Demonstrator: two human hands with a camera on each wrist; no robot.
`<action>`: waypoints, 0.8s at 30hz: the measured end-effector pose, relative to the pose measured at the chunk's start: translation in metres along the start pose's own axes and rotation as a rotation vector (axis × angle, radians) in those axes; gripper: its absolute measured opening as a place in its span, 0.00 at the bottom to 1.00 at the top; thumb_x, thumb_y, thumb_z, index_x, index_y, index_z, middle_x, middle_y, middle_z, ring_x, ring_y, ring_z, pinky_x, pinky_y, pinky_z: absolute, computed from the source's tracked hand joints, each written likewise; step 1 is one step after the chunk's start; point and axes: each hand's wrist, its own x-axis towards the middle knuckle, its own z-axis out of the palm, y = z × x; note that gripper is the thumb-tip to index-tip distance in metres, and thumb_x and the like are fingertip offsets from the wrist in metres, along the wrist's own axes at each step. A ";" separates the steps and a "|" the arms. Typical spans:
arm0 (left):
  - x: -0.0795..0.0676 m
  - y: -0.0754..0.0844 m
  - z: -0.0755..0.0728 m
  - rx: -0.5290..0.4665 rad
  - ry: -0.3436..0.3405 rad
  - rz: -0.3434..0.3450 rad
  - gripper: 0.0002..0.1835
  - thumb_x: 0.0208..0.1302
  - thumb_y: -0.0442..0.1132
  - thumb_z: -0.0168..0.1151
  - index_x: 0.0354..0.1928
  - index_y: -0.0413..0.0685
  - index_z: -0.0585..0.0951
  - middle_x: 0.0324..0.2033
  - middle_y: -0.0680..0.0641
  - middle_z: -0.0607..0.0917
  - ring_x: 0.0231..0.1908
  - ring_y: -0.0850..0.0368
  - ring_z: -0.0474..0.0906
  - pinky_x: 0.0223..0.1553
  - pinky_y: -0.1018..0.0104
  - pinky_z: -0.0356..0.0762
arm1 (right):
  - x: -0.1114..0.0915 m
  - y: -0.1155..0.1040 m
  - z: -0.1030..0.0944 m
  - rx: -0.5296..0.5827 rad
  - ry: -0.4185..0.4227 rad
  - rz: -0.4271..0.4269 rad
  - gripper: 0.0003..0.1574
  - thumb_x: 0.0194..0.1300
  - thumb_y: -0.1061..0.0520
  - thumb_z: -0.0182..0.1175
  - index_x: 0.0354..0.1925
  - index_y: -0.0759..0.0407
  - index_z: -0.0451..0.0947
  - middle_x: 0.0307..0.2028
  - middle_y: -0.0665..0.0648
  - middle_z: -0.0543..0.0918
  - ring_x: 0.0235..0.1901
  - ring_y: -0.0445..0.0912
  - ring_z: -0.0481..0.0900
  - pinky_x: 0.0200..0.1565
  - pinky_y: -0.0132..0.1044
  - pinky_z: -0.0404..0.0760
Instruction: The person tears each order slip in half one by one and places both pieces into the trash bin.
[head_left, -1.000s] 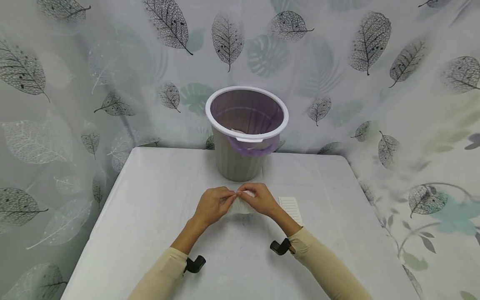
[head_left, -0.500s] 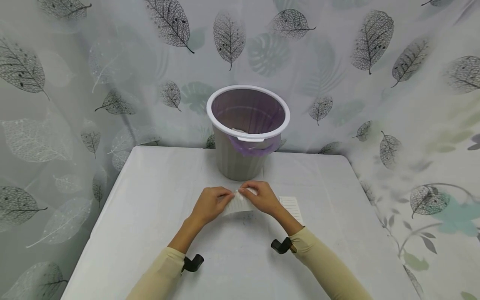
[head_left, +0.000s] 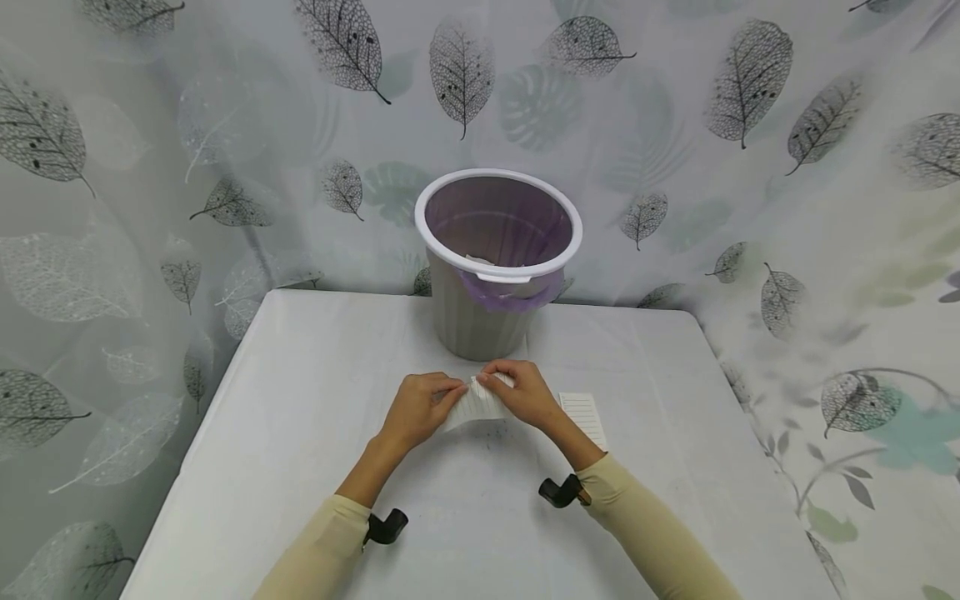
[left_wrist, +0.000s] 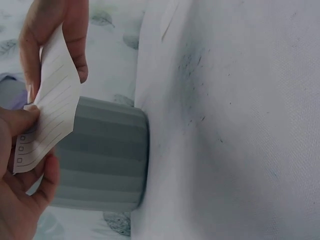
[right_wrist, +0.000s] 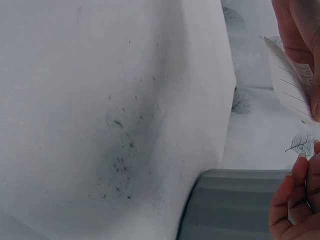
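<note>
In the head view, a lined sheet of paper [head_left: 477,406] hangs slightly bent above the table, just in front of the bin. My left hand [head_left: 420,408] pinches its upper edge between thumb and fingers. Close beside it, my right hand [head_left: 521,396] pinches the same edge. Small printed boxes run along one end of the sheet [left_wrist: 52,110] in the left wrist view, near the left thumb. Dark specks [right_wrist: 122,165] lie scattered on the white cloth below the paper. The right wrist view cuts off part of both hands.
A grey ribbed bin [head_left: 480,312] with a white rim and purple liner stands at the table's back edge. Something pale lies inside it. Another lined paper [head_left: 582,417] lies flat by the right wrist. Leaf-patterned curtains [head_left: 262,125] surround the white table [head_left: 300,467].
The pinching hands have drawn slightly apart along the paper's edge. More of the lined sheet now shows between and below them, and the specks beneath are plainer.
</note>
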 end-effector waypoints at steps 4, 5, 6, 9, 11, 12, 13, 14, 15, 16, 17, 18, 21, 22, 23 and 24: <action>0.001 -0.001 0.000 -0.002 0.001 -0.001 0.03 0.66 0.31 0.73 0.35 0.38 0.91 0.30 0.49 0.89 0.29 0.58 0.85 0.31 0.63 0.82 | 0.001 -0.001 0.001 -0.001 0.020 0.012 0.06 0.71 0.61 0.67 0.36 0.62 0.88 0.36 0.54 0.89 0.34 0.45 0.81 0.39 0.38 0.77; 0.001 -0.001 0.000 -0.003 0.000 -0.004 0.03 0.66 0.31 0.73 0.35 0.38 0.91 0.30 0.49 0.89 0.29 0.58 0.85 0.31 0.63 0.82 | 0.001 -0.004 0.001 -0.003 0.020 0.019 0.06 0.71 0.63 0.67 0.36 0.63 0.88 0.35 0.56 0.89 0.34 0.45 0.81 0.39 0.38 0.77; 0.001 -0.001 -0.001 -0.002 -0.001 -0.006 0.03 0.66 0.31 0.72 0.35 0.38 0.91 0.29 0.49 0.89 0.29 0.58 0.85 0.31 0.63 0.82 | 0.002 -0.004 0.002 -0.007 0.018 0.025 0.06 0.71 0.64 0.66 0.36 0.65 0.88 0.35 0.57 0.88 0.34 0.46 0.80 0.39 0.38 0.77; 0.001 -0.001 -0.001 0.000 0.001 -0.010 0.03 0.66 0.31 0.73 0.36 0.38 0.91 0.29 0.49 0.89 0.29 0.58 0.85 0.31 0.63 0.82 | 0.003 -0.005 0.002 -0.011 0.009 0.046 0.06 0.71 0.66 0.66 0.36 0.67 0.87 0.36 0.59 0.88 0.34 0.48 0.81 0.39 0.39 0.77; 0.000 -0.002 -0.001 0.000 0.003 -0.009 0.03 0.66 0.31 0.73 0.36 0.38 0.91 0.29 0.49 0.89 0.29 0.58 0.85 0.30 0.63 0.81 | 0.004 -0.006 0.002 -0.009 0.002 0.049 0.06 0.71 0.65 0.66 0.37 0.67 0.88 0.37 0.59 0.89 0.35 0.49 0.81 0.39 0.39 0.77; 0.000 -0.002 -0.001 0.000 0.004 -0.008 0.03 0.66 0.31 0.73 0.36 0.38 0.91 0.29 0.49 0.89 0.29 0.58 0.85 0.30 0.63 0.81 | 0.004 -0.004 0.002 -0.008 0.001 0.048 0.06 0.72 0.64 0.66 0.38 0.66 0.88 0.37 0.58 0.89 0.35 0.49 0.81 0.39 0.40 0.77; 0.000 -0.002 -0.001 -0.002 0.004 -0.010 0.03 0.66 0.31 0.73 0.36 0.38 0.91 0.29 0.49 0.89 0.29 0.58 0.85 0.30 0.63 0.81 | 0.003 -0.004 0.002 -0.002 0.003 0.046 0.06 0.72 0.62 0.66 0.38 0.65 0.88 0.37 0.58 0.89 0.35 0.49 0.81 0.39 0.40 0.77; 0.000 -0.002 -0.001 -0.002 0.003 -0.011 0.03 0.66 0.31 0.73 0.36 0.38 0.91 0.29 0.49 0.89 0.29 0.58 0.85 0.30 0.63 0.81 | 0.003 -0.004 0.003 0.001 0.003 0.044 0.06 0.72 0.62 0.67 0.38 0.64 0.88 0.37 0.57 0.89 0.35 0.48 0.81 0.39 0.40 0.77; 0.000 -0.003 -0.001 -0.002 0.003 -0.014 0.03 0.66 0.31 0.73 0.36 0.38 0.91 0.30 0.49 0.89 0.29 0.58 0.85 0.30 0.63 0.81 | 0.003 -0.004 0.002 0.004 0.002 0.041 0.07 0.72 0.61 0.67 0.38 0.63 0.88 0.37 0.56 0.89 0.35 0.48 0.81 0.39 0.40 0.77; 0.000 -0.003 -0.001 -0.003 0.002 -0.017 0.03 0.66 0.31 0.73 0.36 0.38 0.92 0.30 0.50 0.89 0.29 0.58 0.85 0.31 0.63 0.82 | 0.003 -0.004 0.002 0.008 0.001 0.040 0.07 0.72 0.60 0.67 0.38 0.63 0.88 0.37 0.56 0.89 0.35 0.47 0.81 0.39 0.40 0.77; 0.000 -0.003 -0.002 -0.002 0.001 -0.020 0.03 0.66 0.31 0.73 0.36 0.38 0.92 0.30 0.50 0.89 0.30 0.58 0.85 0.31 0.63 0.82 | 0.003 -0.003 0.002 0.013 0.000 0.038 0.07 0.72 0.60 0.67 0.38 0.62 0.89 0.37 0.55 0.89 0.34 0.47 0.81 0.38 0.40 0.77; 0.000 -0.003 -0.002 -0.002 0.001 -0.022 0.03 0.66 0.31 0.73 0.36 0.38 0.92 0.30 0.50 0.90 0.30 0.58 0.85 0.31 0.63 0.82 | 0.003 -0.003 0.002 0.016 0.000 0.036 0.07 0.72 0.59 0.67 0.38 0.61 0.89 0.37 0.54 0.89 0.34 0.46 0.81 0.38 0.39 0.77; 0.000 -0.003 -0.002 -0.003 0.004 -0.024 0.03 0.66 0.32 0.73 0.36 0.39 0.92 0.30 0.50 0.90 0.30 0.58 0.85 0.31 0.63 0.82 | 0.003 -0.002 0.002 0.016 -0.004 0.034 0.07 0.73 0.58 0.67 0.38 0.60 0.89 0.36 0.52 0.88 0.34 0.44 0.80 0.38 0.37 0.77; 0.000 -0.003 -0.002 -0.004 0.005 -0.023 0.03 0.66 0.31 0.73 0.36 0.39 0.92 0.30 0.50 0.90 0.30 0.58 0.85 0.31 0.63 0.81 | 0.003 -0.002 0.002 0.013 -0.005 0.034 0.07 0.73 0.58 0.67 0.38 0.60 0.89 0.36 0.51 0.88 0.33 0.44 0.81 0.37 0.37 0.77; 0.000 -0.003 -0.002 -0.005 0.008 -0.021 0.03 0.65 0.31 0.73 0.36 0.39 0.92 0.30 0.50 0.90 0.30 0.58 0.85 0.31 0.63 0.81 | 0.004 -0.002 0.002 0.007 -0.005 0.033 0.07 0.73 0.58 0.67 0.38 0.60 0.89 0.36 0.51 0.88 0.33 0.43 0.81 0.37 0.37 0.77; 0.000 -0.003 -0.003 -0.006 0.009 -0.019 0.02 0.65 0.31 0.73 0.36 0.38 0.92 0.30 0.50 0.89 0.30 0.59 0.85 0.30 0.63 0.81 | 0.004 -0.002 0.002 0.003 -0.004 0.030 0.07 0.73 0.58 0.67 0.38 0.60 0.89 0.36 0.51 0.88 0.33 0.43 0.81 0.37 0.37 0.78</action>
